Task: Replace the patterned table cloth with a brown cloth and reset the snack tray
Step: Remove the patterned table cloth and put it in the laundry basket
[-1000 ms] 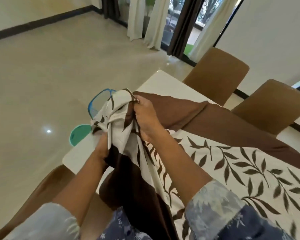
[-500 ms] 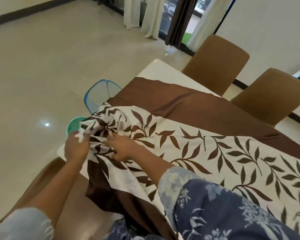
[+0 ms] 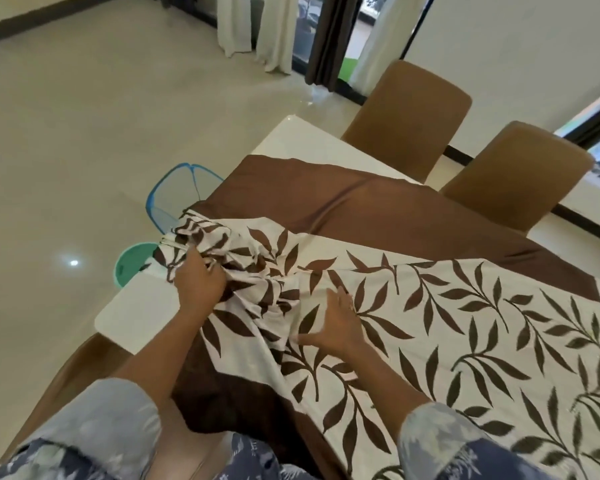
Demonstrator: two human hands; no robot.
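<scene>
The patterned cloth, white with brown leaves and a brown border, covers most of the white table. Its left end is bunched into folds near the table's left edge. My left hand grips that bunch. My right hand lies flat on the cloth just right of the bunch, fingers spread, holding nothing. The cloth's brown border runs along the far side and also hangs over the near edge. No snack tray is in view.
Two tan chairs stand at the table's far side, another chair at the near left. A blue mesh basket and a teal bin sit on the floor left of the table. Curtains hang at the back.
The bunched cloth, held up in both hands a second ago, now lies on the table. My right hand has let go and moved right, flat on the cloth; my left still grips the bunch.
</scene>
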